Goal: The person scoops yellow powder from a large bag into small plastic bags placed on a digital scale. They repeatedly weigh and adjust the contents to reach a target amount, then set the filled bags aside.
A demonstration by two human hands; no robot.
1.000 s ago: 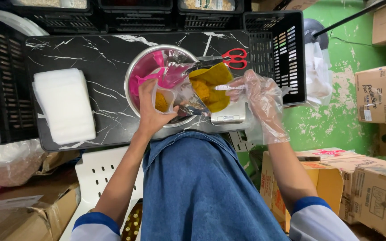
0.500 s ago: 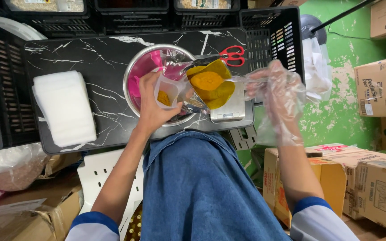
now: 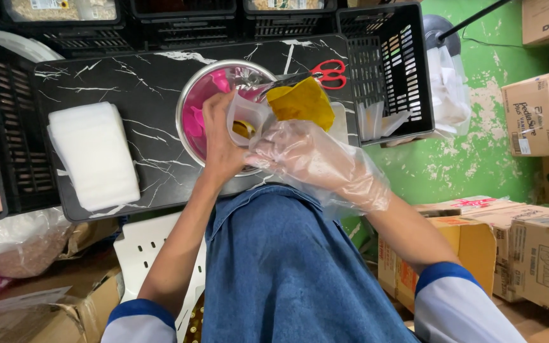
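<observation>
My bare left hand [image 3: 222,141] holds a small clear plastic bag [image 3: 244,114] open over a metal bowl [image 3: 189,101]. My right hand [image 3: 309,160], in a loose clear plastic glove, has its fingers bunched at the bag's mouth. A yellow piece [image 3: 243,129] shows inside the bag under those fingers. A heap of yellow pieces [image 3: 303,101] lies just behind the gloved hand, at the bowl's right side. Something pink [image 3: 206,95] fills the left part of the bowl. Whether the gloved fingers pinch anything is hidden.
Red-handled scissors [image 3: 326,73] lie behind the bowl on a black marble-pattern board [image 3: 128,82]. A stack of white plastic bags [image 3: 93,155] rests on the board's left. A black crate [image 3: 389,63] stands at the right, with cardboard boxes [image 3: 541,254] below a green wall.
My gloved right hand swung out to the right, then came back left to the bag's mouth. My left hand stayed over the bowl with the bag.
</observation>
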